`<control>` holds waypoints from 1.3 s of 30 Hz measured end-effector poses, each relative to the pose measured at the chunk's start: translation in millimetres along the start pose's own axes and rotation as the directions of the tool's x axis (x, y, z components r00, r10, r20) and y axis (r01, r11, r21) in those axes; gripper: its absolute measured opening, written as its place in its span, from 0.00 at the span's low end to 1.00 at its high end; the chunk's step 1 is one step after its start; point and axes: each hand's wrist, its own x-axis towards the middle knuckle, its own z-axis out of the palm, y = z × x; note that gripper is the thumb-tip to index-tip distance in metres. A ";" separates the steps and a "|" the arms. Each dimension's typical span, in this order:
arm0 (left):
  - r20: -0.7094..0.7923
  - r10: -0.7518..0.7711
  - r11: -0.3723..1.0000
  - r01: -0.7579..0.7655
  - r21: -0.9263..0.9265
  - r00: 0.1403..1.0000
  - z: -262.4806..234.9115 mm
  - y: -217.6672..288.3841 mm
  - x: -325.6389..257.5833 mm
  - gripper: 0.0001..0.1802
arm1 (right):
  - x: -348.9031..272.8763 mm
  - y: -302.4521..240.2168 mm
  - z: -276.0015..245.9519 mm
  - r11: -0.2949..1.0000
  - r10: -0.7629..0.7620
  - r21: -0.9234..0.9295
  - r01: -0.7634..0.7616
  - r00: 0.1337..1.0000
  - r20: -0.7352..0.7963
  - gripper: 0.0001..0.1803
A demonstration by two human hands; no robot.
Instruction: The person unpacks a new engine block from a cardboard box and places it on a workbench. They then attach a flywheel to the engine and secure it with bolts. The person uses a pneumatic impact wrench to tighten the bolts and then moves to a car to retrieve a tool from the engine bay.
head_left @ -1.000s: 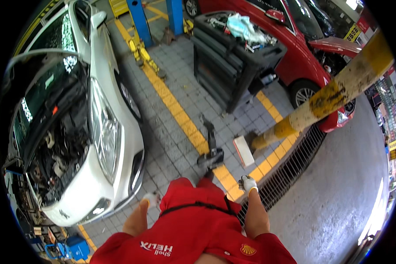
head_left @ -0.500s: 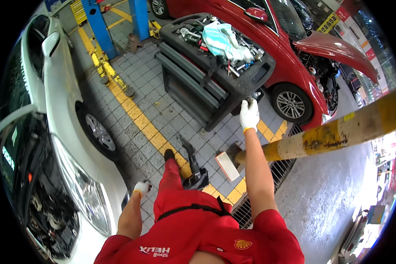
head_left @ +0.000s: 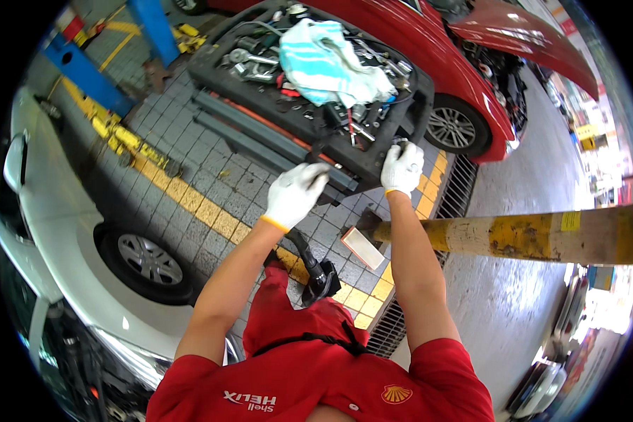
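Observation:
A black tool cart [head_left: 380, 158] stands before me, its top tray loaded with wrenches, sockets and other metal tools [head_left: 250, 63]. Over them lies a crumpled white and turquoise towel [head_left: 323, 63]. My right hand [head_left: 402, 169], in a white glove, is closed around the cart's near right corner. Also gloved in white, my left hand [head_left: 295, 195] is at the cart's front, its fingers curled beside the top drawer [head_left: 260, 137]. What those fingers hold, if anything, is hidden. An orange-red strip shows along the gap above that drawer.
A white car [head_left: 70, 225] with an exposed engine bay is at left; a red car [head_left: 373, 35] with raised hood stands behind the cart. A yellow-and-white post [head_left: 499, 235] crosses at right. A rectangular air filter [head_left: 362, 247] and a black hose-like part [head_left: 320, 278] are by my feet.
My left hand has come up from beside the white car to the cart's front. The cart now appears nearer, and my right hand remains at its corner. The orange-red strip has come into view.

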 end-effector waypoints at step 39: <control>0.325 0.255 -0.177 0.375 -0.910 0.911 -85.3 97.8 114.6 0.20 | 3.2 -5.1 -12.7 0.993 -0.004 0.118 0.014 0.997 -0.082 0.06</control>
